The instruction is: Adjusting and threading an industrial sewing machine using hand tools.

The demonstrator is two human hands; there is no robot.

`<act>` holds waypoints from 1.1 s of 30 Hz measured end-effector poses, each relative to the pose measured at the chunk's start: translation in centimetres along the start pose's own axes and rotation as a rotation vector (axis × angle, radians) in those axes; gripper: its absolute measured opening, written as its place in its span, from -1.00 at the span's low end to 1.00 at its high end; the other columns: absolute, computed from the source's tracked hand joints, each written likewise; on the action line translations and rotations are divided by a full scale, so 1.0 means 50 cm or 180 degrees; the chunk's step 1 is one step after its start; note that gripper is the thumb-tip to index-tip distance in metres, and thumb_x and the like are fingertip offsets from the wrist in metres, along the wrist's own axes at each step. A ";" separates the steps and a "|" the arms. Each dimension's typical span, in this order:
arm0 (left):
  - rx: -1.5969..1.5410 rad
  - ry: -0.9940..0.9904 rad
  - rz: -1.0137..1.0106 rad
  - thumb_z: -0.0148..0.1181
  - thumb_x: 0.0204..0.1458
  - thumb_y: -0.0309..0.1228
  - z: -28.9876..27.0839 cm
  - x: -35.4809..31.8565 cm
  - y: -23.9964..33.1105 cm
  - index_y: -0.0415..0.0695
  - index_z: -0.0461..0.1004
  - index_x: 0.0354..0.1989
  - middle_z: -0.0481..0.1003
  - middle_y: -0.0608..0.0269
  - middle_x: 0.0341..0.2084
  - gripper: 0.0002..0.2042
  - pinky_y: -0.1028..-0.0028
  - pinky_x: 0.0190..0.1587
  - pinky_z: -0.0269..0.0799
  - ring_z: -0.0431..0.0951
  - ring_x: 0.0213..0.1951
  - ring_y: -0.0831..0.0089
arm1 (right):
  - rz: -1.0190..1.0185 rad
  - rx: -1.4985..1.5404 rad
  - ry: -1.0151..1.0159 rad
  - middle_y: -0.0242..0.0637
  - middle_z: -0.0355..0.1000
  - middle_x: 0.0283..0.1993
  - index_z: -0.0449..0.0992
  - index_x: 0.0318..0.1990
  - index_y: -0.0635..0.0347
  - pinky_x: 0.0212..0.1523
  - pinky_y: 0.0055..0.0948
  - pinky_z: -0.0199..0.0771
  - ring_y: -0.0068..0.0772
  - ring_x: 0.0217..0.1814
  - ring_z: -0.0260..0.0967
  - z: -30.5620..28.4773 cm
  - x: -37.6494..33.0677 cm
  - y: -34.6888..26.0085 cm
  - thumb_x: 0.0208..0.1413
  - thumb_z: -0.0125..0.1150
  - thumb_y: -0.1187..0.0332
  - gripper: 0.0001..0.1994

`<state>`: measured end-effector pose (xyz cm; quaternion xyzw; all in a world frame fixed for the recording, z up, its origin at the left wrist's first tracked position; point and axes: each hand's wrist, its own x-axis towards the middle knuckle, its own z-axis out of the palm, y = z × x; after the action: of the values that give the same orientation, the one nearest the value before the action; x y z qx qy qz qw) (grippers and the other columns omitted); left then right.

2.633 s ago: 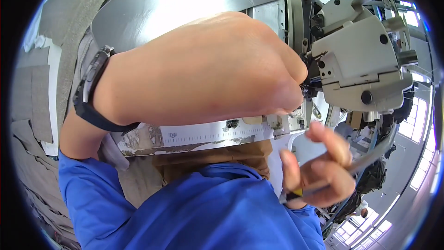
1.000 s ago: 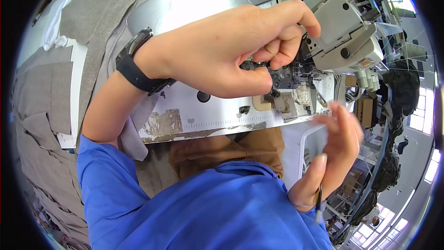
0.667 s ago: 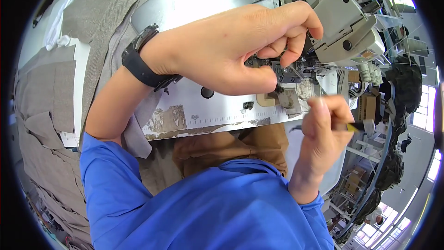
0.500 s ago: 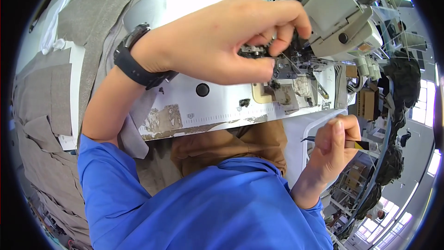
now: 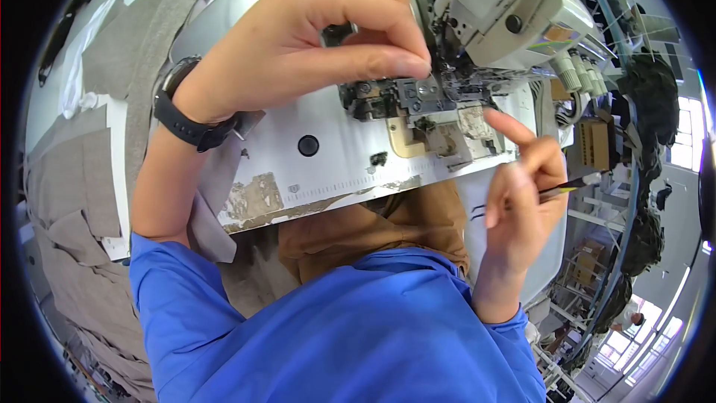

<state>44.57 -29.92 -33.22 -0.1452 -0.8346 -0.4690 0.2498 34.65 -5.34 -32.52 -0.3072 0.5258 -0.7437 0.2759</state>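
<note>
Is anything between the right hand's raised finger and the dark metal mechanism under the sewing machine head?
Nothing visible. The right hand, holding a thin tool, points its fingertip beside the mechanism; the left hand pinches it from above.

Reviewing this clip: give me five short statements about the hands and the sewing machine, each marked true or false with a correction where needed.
1. The left hand pinches at the machine's needle area. True.
2. The right hand is bare of any tool. False: it holds a thin, dark tool with a yellow band.
3. A black wristband sits on the left wrist. True.
4. The sleeves are red. False: they are blue.
5. The right index finger points up toward the needle area. True.
</note>
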 end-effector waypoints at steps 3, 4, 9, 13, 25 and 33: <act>-0.0284 -0.0187 0.0132 0.28 -0.02 -0.52 -0.001 0.001 0.001 -0.26 0.61 -0.40 0.44 0.28 -0.55 -0.93 0.53 -0.44 0.20 0.38 -0.48 0.51 | 0.0612 -0.0156 -0.0138 0.07 0.41 0.03 0.34 -0.07 0.30 -0.58 -0.77 0.27 -0.78 -0.61 0.26 0.055 -0.004 0.024 0.02 0.22 0.65 -0.69; -0.0132 -0.0155 -0.0015 0.28 -0.02 -0.52 -0.005 -0.001 0.003 -0.26 0.61 -0.39 0.45 0.28 -0.55 -0.93 0.53 -0.43 0.21 0.38 -0.48 0.50 | 0.1038 -0.0172 -0.0139 -0.05 0.48 -0.07 0.38 -0.09 0.30 -0.58 -0.76 0.24 -0.78 -0.60 0.24 0.066 -0.005 0.027 0.04 0.23 0.63 -0.72; 0.0606 0.0212 -0.0057 0.24 -0.03 -0.59 -0.016 -0.001 -0.017 -0.25 0.59 -0.27 0.51 0.23 -0.46 -0.86 0.52 -0.37 0.30 0.44 -0.43 0.45 | 0.0434 -0.0404 0.0434 -0.47 0.33 -0.60 0.50 -0.33 0.33 -0.63 -0.71 0.00 -0.80 -0.65 0.09 0.022 -0.016 0.018 0.11 0.20 0.61 -0.98; 0.1766 0.0593 0.0250 0.21 -0.01 -0.53 -0.003 0.006 -0.027 -0.24 0.53 -0.35 0.41 0.26 -0.53 -0.93 0.49 -0.45 0.25 0.33 -0.54 0.41 | 0.0330 -0.0622 0.0471 -0.46 0.34 -0.61 0.53 -0.32 0.39 -0.61 -0.70 0.05 -0.79 -0.64 0.13 -0.009 -0.018 0.005 0.11 0.21 0.59 -0.97; -0.0504 -0.0118 -0.0029 0.34 -0.08 -0.52 0.031 -0.002 -0.001 -0.19 0.64 -0.25 0.34 0.34 -0.59 -0.82 0.48 -0.48 0.19 0.32 -0.54 0.51 | 0.0147 -0.1665 0.0213 -0.51 0.38 -0.52 0.54 -0.37 0.34 -0.53 -0.74 0.08 -0.78 -0.55 0.15 0.050 0.025 0.017 0.05 0.30 0.58 -0.96; -0.0367 0.0250 -0.0102 0.37 -0.11 -0.54 0.031 -0.004 -0.006 -0.20 0.64 -0.37 0.20 0.37 -0.66 -0.89 0.49 -0.48 0.09 0.19 -0.53 0.53 | -0.0656 0.0177 0.0307 -0.36 0.14 -0.65 0.08 -0.69 0.03 -0.60 -0.55 0.10 -0.58 -0.67 0.04 -0.001 0.031 0.011 0.26 -0.15 0.32 -0.60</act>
<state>44.18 -28.74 -34.22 -0.1274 -0.7980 -0.5255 0.2661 33.65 -6.59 -32.83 -0.3157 0.4832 -0.7963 0.1809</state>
